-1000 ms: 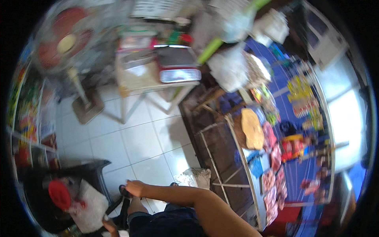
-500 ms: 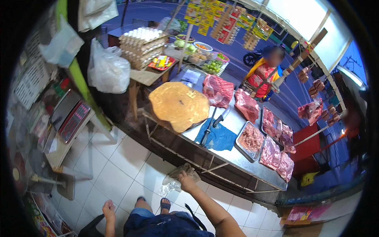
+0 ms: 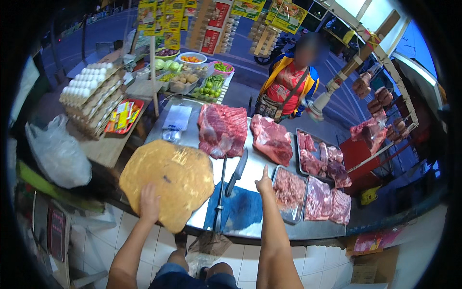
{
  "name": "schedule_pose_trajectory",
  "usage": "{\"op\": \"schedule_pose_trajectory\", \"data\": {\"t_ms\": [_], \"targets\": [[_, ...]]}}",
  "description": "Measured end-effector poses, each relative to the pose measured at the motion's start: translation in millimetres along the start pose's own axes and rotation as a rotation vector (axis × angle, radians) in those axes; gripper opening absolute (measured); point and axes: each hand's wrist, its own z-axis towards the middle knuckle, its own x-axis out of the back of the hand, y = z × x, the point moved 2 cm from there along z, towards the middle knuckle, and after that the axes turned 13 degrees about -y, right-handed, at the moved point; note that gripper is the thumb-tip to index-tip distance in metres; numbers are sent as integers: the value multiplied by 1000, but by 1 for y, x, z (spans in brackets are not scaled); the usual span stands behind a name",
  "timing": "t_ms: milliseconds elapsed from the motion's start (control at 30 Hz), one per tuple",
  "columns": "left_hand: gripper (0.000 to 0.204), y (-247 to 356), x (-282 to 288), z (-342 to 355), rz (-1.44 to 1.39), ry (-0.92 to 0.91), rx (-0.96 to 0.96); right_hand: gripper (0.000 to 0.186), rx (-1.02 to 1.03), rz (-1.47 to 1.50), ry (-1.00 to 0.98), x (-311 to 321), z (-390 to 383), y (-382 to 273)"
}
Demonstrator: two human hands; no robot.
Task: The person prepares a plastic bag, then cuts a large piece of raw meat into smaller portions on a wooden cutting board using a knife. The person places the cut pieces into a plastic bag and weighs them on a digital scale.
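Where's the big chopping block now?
Left of centre in the head view, the chopping block sits under the left hand, with the blue cloth just to its right.

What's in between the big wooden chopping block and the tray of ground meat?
In the head view: a blue cloth, a knife and a long thin tool, with the right hand nearest the tray.

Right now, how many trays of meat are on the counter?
2: the front tray with ground meat, beside the right hand; the rear tray with meat pieces, beyond it, farther right. No others show.
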Motion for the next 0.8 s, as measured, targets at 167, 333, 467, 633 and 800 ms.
{"op": "schedule_pose_trajectory", "data": {"t_ms": [167,333,467,633,800], "targets": [[69,83,-71,104,77,-63,-50,110,-42,104,103,39,124,7],[69,95,-96,111,144,-90,45,100,88,91,233,45,226,11],[67,93,-92,110,159,-146,38,75,23,-51,7,52,269,20],[61,101,-92,113,144,-162,79,59,109,-398,441,99,267,53],[63,107,-94,114,223,-179,116,94,-51,-293,42,125,266,73]]}}
